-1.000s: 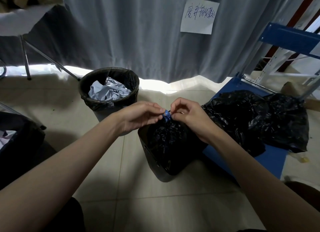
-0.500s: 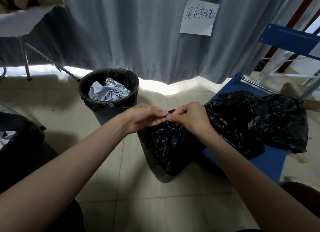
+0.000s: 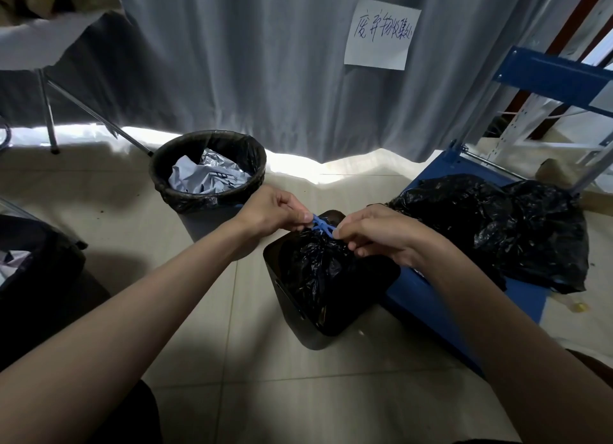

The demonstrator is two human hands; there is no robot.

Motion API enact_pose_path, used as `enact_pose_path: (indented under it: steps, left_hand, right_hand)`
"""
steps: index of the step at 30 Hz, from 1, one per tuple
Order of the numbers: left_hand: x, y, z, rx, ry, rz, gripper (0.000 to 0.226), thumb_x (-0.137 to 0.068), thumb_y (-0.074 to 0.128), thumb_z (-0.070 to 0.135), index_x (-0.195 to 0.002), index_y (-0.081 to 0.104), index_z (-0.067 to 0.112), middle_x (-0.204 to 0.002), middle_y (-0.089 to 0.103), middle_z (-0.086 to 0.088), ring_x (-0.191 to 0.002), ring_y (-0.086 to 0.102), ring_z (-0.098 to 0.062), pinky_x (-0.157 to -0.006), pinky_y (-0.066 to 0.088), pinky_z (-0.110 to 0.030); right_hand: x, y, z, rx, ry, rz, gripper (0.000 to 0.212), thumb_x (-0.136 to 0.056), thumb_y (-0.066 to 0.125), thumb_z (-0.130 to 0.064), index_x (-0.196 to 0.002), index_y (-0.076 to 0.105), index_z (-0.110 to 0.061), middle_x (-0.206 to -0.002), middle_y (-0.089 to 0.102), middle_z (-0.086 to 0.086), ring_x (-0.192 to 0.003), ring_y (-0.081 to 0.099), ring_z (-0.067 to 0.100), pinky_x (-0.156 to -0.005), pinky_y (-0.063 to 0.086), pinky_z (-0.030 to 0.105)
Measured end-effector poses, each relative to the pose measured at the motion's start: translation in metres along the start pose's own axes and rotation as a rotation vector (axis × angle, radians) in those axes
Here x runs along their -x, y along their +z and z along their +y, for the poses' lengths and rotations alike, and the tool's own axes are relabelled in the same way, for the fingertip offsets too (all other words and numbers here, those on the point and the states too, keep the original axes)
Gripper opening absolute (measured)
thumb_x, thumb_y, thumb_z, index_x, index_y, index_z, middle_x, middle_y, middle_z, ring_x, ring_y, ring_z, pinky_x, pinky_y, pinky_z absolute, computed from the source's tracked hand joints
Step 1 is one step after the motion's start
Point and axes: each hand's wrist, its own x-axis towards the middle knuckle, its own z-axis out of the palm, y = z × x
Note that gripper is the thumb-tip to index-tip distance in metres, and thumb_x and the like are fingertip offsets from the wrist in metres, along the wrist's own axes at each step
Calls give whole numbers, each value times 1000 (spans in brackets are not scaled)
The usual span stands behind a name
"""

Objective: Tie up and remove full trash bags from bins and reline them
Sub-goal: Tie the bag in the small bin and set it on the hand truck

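Fingers (image 3: pixel 300 216) of the left hand (image 3: pixel 272 211) and fingers (image 3: pixel 345 231) of the right hand (image 3: pixel 381 234) are curled tight. Each set pinches one end of the blue tie (image 3: pixel 320 224), w/ the hands just beside each other, mid frame.

Head view, the only one:

The blue tie sits on top of the black trash bag (image 3: pixel 315 267). The bag's neck is bunched up right under the tie. The bag is inside a small dark bin (image 3: pixel 298 311) on the floor, a bit right of center. No gap shows between finger and thumb, so both hands are closed on the tie, not on the bag itself.

How the bag will handle, my guess: thin, soft, crinkly plastic, prob. slippery & easy to rip. It looks puffy, so maybe light, but can't tell what's inside. Best place to hold is the bunched neck just below the tie, since that part is thick and strong. Pulling the tie ends apart should make the knot snug. Pull too hard and the thin tie may snap or slip out.

Other stuff: a round bin (image 3: pixel 207 171) w/ crumpled paper, upper left of center. More black bags (image 3: pixel 497 231) lie on a blue cart (image 3: pixel 464 311) at right. A gray curtain (image 3: pixel 232 62) w/ a paper note (image 3: pixel 381 33) fills the top.
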Motion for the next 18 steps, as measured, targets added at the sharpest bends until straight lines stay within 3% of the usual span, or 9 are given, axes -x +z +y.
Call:
enact_pose_path:
  steps: [7,9,11,13,18]
  left_hand:
    - [-4,11,-6,-281,128,194,18,-80,79,9,-67,69,16,-64,68,1,-60,61,-9,-62,47,-24]
    - [1,18,-3,-424,196,248,19,-82,77,14,-67,67,20,-63,66,9,-60,62,-7,-60,48,-21]
    - [2,19,-1,-418,217,234,15,-83,76,15,-71,68,15,-65,68,7,-61,64,-9,-60,51,-23]
    - [3,17,2,-387,226,195,13,-85,74,14,-75,67,11,-66,68,4,-61,65,-12,-61,53,-26]
    - [9,20,-7,-728,384,272,17,-89,68,18,-78,54,18,-77,63,7,-73,59,-19,-66,52,-41]
  right_hand:
    - [4,-1,-4,207,-38,-111,6,-87,70,-8,-81,68,-8,-72,60,3,-67,54,8,-58,48,17]
    - [3,2,-2,260,-77,-88,9,-85,73,-10,-79,67,-9,-70,60,1,-67,55,9,-58,49,18]
    - [1,4,1,275,-118,-40,9,-84,75,-13,-81,68,-8,-70,61,2,-67,57,9,-59,51,20]
    - [0,5,3,267,-144,-19,12,-84,76,-14,-83,68,-6,-70,62,3,-67,58,10,-59,52,21]
    - [0,10,5,350,-194,10,13,-81,79,-15,-75,69,-9,-65,63,1,-68,60,15,-59,53,22]
